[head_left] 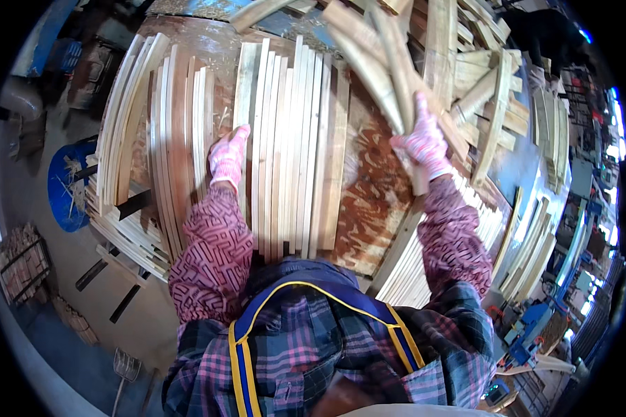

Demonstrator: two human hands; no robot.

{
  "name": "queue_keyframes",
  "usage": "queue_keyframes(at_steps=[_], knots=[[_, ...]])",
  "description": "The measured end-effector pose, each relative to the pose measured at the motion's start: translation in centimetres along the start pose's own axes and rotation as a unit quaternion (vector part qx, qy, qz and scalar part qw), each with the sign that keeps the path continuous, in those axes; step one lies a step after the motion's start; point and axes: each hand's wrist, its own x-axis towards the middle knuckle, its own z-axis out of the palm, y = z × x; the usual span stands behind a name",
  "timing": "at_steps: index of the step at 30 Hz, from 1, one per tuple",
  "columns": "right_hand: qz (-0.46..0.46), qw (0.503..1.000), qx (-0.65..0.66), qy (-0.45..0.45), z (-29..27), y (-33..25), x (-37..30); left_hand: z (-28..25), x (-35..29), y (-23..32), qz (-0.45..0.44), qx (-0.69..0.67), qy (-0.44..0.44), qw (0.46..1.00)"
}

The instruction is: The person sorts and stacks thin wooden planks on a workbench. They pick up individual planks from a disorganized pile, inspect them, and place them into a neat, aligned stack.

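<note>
My left hand (228, 158), in a pink-and-white knit glove, is at the left side of a row of pale wooden slats (285, 139). Its thumb lies over the outermost slat (245, 80), and its other fingers curl down beside it, partly hidden. My right hand (426, 144), gloved alike, is closed round curved wooden slats (395, 66) at the right. One finger stretches up along the wood, while the thumb points left. How many pieces it grips, I cannot tell. Both forearms wear patterned pink sleeves.
A heap of crossed curved slats (487, 83) lies at the far right. More slats (129, 118) stand in rows to the left, and another stack (438, 243) sits under my right forearm. Bare stained board (368, 208) shows between. A blue tub (68, 187) stands on the floor.
</note>
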Motion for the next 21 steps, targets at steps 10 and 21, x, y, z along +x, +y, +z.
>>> queue_keyframes(at_steps=[10, 21], knots=[[0.15, 0.982, 0.014, -0.118, -0.2, -4.5, -7.5, 6.2, -9.6, 1.3, 0.256, 0.345, 0.136, 0.893], [0.115, 0.983, -0.1, -0.098, -6.5, -0.3, -9.1, 15.5, -18.6, 6.6, 0.472, 0.765, -0.258, 0.353]])
